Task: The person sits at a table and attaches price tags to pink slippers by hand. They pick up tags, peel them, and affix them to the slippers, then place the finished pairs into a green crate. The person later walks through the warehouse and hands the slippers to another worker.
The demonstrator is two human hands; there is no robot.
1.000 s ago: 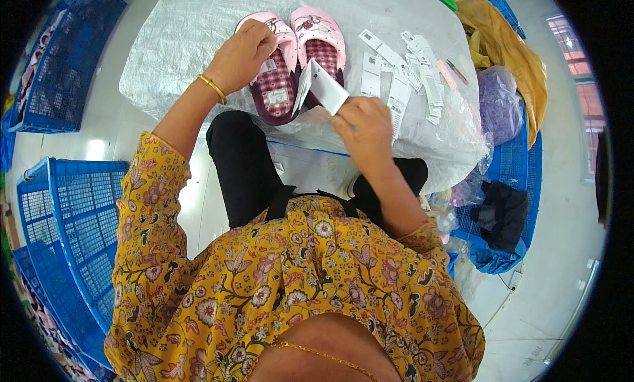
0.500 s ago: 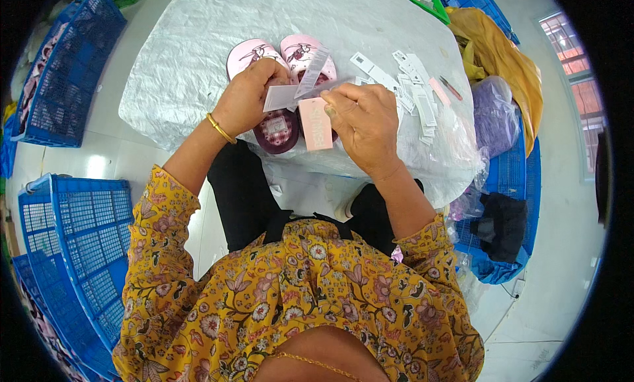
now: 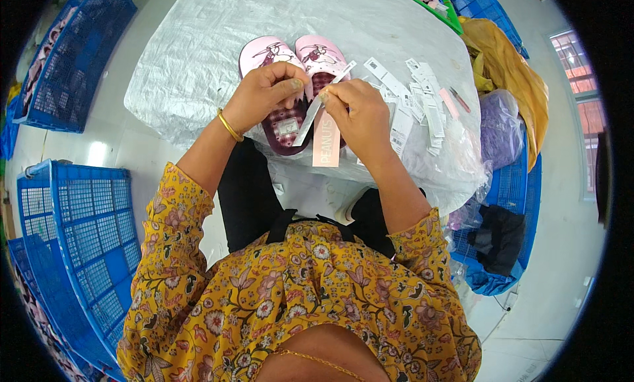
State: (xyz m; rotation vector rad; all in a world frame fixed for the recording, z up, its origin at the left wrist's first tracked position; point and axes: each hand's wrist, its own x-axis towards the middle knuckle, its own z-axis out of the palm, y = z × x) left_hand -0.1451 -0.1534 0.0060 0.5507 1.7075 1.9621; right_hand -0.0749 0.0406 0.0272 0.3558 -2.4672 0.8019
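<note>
A pair of pink slippers [image 3: 322,51] with a printed figure on the uppers and dark plaid insoles lies at the near side of the covered table. Over the left slipper, my left hand [image 3: 261,96] is closed in a pinch; whatever may be between its fingertips is too small to make out. My right hand [image 3: 362,117] grips a pink hang tag [image 3: 326,147] between thumb and fingers, in front of the right slipper. Beside that tag a narrow white label strip [image 3: 308,123] slants across the slippers from the same fingers.
Loose white tags [image 3: 432,114] are strewn right of the slippers, with a red-handled pointed tool [image 3: 460,100] beyond. Blue crates [image 3: 89,250] stand on the left, another blue crate [image 3: 508,190] on the right. A yellow cloth [image 3: 512,71] drapes by the table's right edge.
My left hand has come away from the tags, which now hang from my right hand alone. The pink tag has turned upright, and the white strip has swung down to a slant.
</note>
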